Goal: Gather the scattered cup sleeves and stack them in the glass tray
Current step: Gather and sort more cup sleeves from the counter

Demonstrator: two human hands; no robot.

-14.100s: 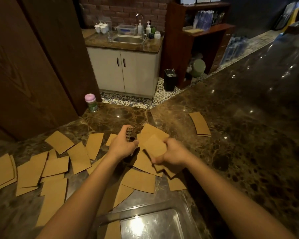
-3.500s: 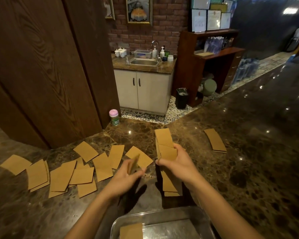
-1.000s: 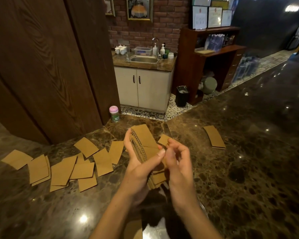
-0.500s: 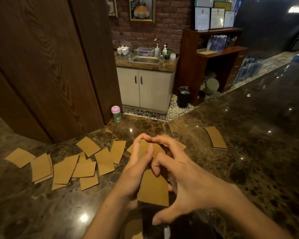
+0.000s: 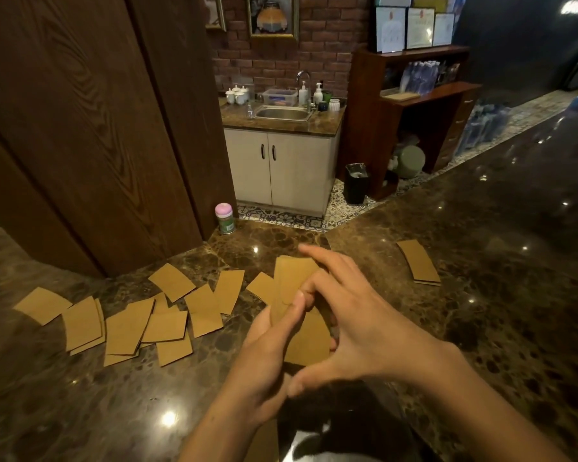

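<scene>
A stack of brown cardboard cup sleeves (image 5: 306, 338) is held upright-tilted above the counter between both hands. My left hand (image 5: 264, 365) cradles it from below and the left, thumb pressed across its face. My right hand (image 5: 361, 325) wraps the stack's right edge, fingers curled over the top. Several loose cup sleeves (image 5: 131, 323) lie scattered on the counter to the left, and one sleeve (image 5: 260, 286) peeks out behind the stack. A small pile of sleeves (image 5: 417, 261) lies apart at the right. The glass tray (image 5: 302, 441) shows only as a glint under my forearms, with a sleeve (image 5: 264, 441) in it.
A pink-lidded jar (image 5: 225, 218) stands at the counter's far edge beside the dark wooden panel wall (image 5: 97, 128). The marble counter (image 5: 498, 278) runs off to the right. Beyond its edge, lower down, are a sink cabinet (image 5: 281, 168) and a small black bin (image 5: 356, 183).
The sleeves from the middle of the counter have been gathered into one stack in both hands. Over the last half second my right hand's fingers shifted slightly along the stack's top edge.
</scene>
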